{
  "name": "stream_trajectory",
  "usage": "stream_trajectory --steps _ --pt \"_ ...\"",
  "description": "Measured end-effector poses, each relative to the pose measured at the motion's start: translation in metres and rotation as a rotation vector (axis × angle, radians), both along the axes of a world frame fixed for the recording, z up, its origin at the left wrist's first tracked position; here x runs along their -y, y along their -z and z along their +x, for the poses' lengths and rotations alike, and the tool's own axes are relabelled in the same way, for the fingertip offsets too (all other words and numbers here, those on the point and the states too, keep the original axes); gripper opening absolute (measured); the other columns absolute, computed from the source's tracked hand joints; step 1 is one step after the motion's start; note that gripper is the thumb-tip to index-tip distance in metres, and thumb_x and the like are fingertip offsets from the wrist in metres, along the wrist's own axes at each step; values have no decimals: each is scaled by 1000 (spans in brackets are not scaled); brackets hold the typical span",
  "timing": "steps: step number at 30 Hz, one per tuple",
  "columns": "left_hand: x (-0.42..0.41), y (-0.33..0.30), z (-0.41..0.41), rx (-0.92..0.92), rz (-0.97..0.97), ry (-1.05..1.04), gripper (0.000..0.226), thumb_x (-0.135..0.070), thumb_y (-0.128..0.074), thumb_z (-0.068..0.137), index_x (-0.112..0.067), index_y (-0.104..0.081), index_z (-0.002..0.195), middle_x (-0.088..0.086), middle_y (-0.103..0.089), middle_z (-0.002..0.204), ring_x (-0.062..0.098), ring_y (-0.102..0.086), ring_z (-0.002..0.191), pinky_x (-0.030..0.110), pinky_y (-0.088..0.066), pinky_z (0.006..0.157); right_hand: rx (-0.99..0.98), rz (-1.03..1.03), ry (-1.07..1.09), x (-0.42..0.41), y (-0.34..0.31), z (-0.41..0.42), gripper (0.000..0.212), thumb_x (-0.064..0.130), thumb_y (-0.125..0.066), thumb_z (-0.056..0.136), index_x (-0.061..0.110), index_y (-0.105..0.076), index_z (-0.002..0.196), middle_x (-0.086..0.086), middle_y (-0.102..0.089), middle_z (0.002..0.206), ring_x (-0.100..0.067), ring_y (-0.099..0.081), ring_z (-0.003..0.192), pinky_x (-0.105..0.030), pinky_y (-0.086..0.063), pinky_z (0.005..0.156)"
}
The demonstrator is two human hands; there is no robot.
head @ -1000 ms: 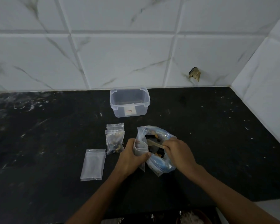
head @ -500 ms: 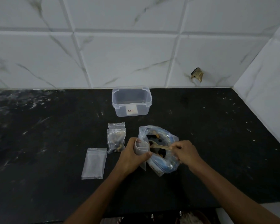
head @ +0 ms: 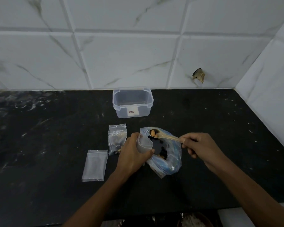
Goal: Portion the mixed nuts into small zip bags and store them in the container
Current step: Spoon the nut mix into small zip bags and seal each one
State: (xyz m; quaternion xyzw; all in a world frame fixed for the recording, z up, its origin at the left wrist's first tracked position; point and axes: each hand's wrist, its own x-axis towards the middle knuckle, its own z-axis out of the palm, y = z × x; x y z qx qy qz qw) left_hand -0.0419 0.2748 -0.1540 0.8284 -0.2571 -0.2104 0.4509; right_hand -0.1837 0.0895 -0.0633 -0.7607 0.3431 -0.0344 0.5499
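Note:
My left hand (head: 132, 153) grips a small open zip bag (head: 144, 144) upright beside the big bag of mixed nuts (head: 169, 159). My right hand (head: 198, 147) pinches the handle of a pale spoon (head: 164, 136). Its bowl holds a few nuts over the far edge of the big bag's mouth. Two filled small bags (head: 117, 136) lie left of my left hand. An empty flat zip bag (head: 95, 165) lies further left. The clear plastic container (head: 132, 104), lid off, stands by the wall.
The black counter (head: 47, 128) ends at a white tiled wall behind and on the right. A broken spot (head: 199, 75) marks the back wall. At the bottom edge a brown bowl (head: 193, 222) shows partly.
My right hand drew back to the right and lifted the spoon out of the big bag with nuts in its bowl. My left hand kept its hold on the small bag.

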Motion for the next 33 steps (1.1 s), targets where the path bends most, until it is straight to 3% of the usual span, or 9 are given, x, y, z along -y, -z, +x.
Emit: stream_trajectory --steps 3,8,12,16,20,23,26,30,33 --pt "1 -3 -2 -17 -2 4 74 -61 -72 62 -40 -41 125 -9 -52 124 10 -55 112 40 -56 91 36 -90 -56 -10 -7 4 17 13 -58 94 20 -73 93 -3 -65 71 -4 -52 52 -16 -42 49" --pt "2 -4 -3 -54 -41 -7 66 -65 -69 56 -48 -42 114 -13 -58 118 7 -59 109 39 -57 89 170 -698 -246 -32 -2 4 13 13 -63 90 19 -72 96 9 -64 79 -3 -59 66 -18 -50 61" --pt "1 -7 -3 -77 -64 -17 55 -43 -80 70 -43 -44 113 -10 -59 116 8 -60 107 36 -57 87 286 -1155 -530 -40 6 -1 11 10 -61 81 12 -69 88 0 -62 81 -9 -57 60 -24 -53 52" --pt "0 -10 -5 -77 -97 -20 50 -32 -80 77 -41 -45 111 -9 -62 110 5 -63 101 32 -58 82 296 -1326 -621 -42 11 -5 15 10 -59 81 10 -69 92 -4 -65 82 -14 -62 65 -28 -55 53" --pt "0 -13 -6 -78 -109 -32 52 -32 -80 77 -37 -45 114 -12 -60 109 2 -60 100 29 -56 83 392 -1363 -526 -41 10 -6 20 12 -51 87 8 -70 91 -6 -66 80 -15 -63 63 -29 -55 51" --pt "-1 -14 -6 -93 -113 -53 55 -34 -81 75 -38 -43 115 -13 -58 112 4 -59 104 34 -56 86 429 -1210 -335 -36 9 -6 20 14 -53 89 6 -71 91 -5 -66 80 -13 -61 61 -24 -53 52" --pt "-6 -12 -8 -88 -117 -63 54 -36 -81 75 -41 -43 113 -13 -57 112 4 -59 103 33 -57 85 258 -969 -134 -23 22 -5 9 12 -63 89 14 -70 94 3 -65 82 -4 -59 66 -14 -47 60" --pt "-13 -10 -11 -73 -143 -75 52 -38 -81 75 -46 -42 109 -13 -59 112 4 -60 104 30 -57 85 -83 -667 -68 -16 62 -12 12 18 -60 92 26 -65 85 8 -61 71 -2 -60 62 -25 -55 60" --pt "-14 -11 -13 -67 -159 -78 53 -39 -81 75 -43 -43 112 -12 -59 113 4 -60 104 31 -57 84 -219 -637 -100 -21 78 -18 14 24 -58 94 29 -62 82 9 -59 72 -2 -58 61 -21 -51 58"
